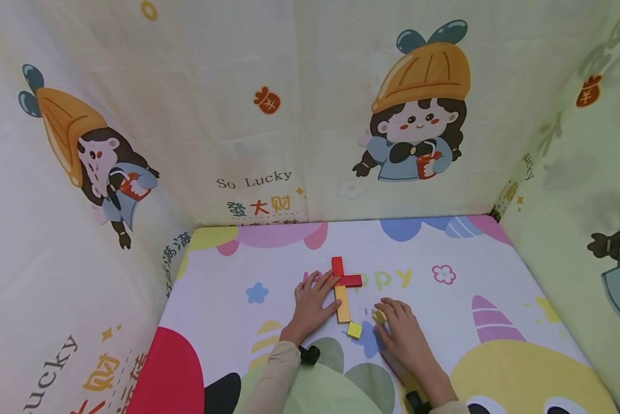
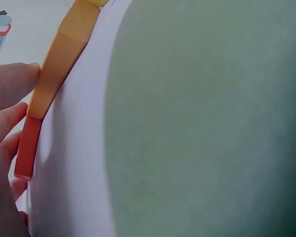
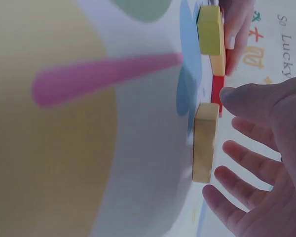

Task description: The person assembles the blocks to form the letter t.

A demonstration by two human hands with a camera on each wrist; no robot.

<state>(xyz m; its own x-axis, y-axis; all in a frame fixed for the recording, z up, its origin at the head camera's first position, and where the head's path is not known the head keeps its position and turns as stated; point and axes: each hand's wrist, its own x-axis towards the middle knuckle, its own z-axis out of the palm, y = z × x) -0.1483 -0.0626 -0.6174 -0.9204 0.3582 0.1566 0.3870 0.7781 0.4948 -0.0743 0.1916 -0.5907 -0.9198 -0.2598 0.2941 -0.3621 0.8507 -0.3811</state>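
In the head view my left hand (image 1: 312, 302) rests beside a joined row of blocks, fingers spread. Its thumb touches the long orange block (image 1: 343, 305), and its fingertips are at the red blocks, one red block (image 1: 350, 280) lying crosswise and another red block (image 1: 337, 266) lengthwise beyond it. A small yellow block (image 1: 354, 330) sits at the near end of the orange one. My right hand (image 1: 403, 330) hovers around a pale yellow block (image 3: 204, 143), its thumb and fingers apart in the right wrist view. The hand partly covers that block in the head view.
A mat (image 1: 299, 259) printed with cartoon shapes and letters covers the table. Patterned fabric walls (image 1: 310, 115) rise at the back and both sides. Dark wrist cameras (image 1: 310, 355) are strapped to both wrists.
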